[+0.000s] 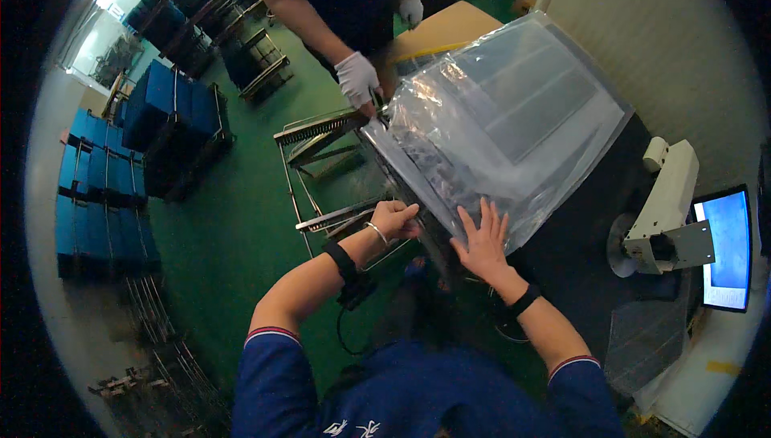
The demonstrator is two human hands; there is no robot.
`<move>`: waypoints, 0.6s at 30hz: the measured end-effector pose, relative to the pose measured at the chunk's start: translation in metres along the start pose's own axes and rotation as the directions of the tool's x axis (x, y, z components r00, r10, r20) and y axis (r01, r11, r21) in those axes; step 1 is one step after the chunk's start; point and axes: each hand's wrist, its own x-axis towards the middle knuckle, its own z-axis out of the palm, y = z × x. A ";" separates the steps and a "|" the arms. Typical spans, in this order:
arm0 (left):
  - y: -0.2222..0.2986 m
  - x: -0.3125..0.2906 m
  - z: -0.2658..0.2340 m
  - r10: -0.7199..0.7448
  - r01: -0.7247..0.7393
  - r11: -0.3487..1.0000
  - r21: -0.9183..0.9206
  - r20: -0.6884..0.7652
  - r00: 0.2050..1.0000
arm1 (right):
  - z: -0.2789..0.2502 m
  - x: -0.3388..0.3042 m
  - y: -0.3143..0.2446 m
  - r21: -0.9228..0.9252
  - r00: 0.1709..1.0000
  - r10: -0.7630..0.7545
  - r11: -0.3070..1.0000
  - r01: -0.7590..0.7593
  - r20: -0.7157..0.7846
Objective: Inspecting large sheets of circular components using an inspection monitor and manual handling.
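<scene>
A large clear plastic bag [530, 109] lies over a dark table, its surface creased and shiny, with a flat rectangular shape showing through it. My left hand [393, 221] is closed at the bag's near left edge, fingertips pressed together; what they pinch is hidden. Spread flat, my right hand [484, 247] rests its fingers on the near corner of the bag. Across from me, a co-worker's white-gloved hand [357, 81] with bare fingertips grips the far left corner of the bag. That person's other gloved hand [411, 9] hangs free.
A metal rack frame [321, 157] stands on the green floor left of the table. On the right are a pale monitor arm [662, 209] and a lit screen [725, 249]. Beyond the bag lies a cardboard sheet [450, 24]. Carts with blue panels [173, 109] line the left side.
</scene>
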 end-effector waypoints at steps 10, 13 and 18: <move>-0.018 -0.004 -0.017 0.067 0.142 0.864 -0.483 0.390 0.918 | 0.023 0.017 0.042 -0.029 0.979 -0.134 0.991 0.131 -0.153; -0.019 -0.004 -0.019 0.137 0.212 0.800 -0.562 0.514 0.846 | 0.017 0.021 0.051 0.081 0.988 -0.118 0.989 0.127 -0.102; -0.014 -0.013 -0.015 0.091 0.163 0.840 -0.517 0.431 0.898 | -0.006 0.014 0.023 0.406 0.986 -0.113 0.901 0.155 -0.126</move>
